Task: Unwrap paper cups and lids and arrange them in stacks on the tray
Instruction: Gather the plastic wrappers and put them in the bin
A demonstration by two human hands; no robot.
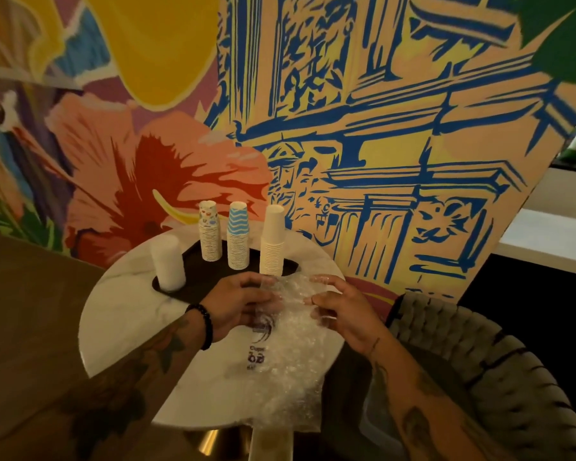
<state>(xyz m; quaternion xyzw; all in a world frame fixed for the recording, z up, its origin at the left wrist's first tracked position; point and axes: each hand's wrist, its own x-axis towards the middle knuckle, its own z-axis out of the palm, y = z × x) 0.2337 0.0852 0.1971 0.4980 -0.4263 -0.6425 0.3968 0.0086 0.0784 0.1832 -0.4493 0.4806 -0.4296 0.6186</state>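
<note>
Apparently finishing: left hand (pixel 236 304) and right hand (pixel 341 311) pinch a crumpled clear wrapper (pixel 290 354) above the table (pixel 120 314); cups (pixel 237 241) and lids (pixel 167 266) stand stacked on the tray (pixel 210 282) behind. Next probably means setting it aside.

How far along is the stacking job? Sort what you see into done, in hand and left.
Done: four stacks stand on the dark tray: a white stack, probably lids, the patterned cups, the blue wavy cups and the plain white cups. In hand: the left hand and right hand both pinch a clear plastic wrapper that looks empty. Left: seemingly only discarding it.
</note>
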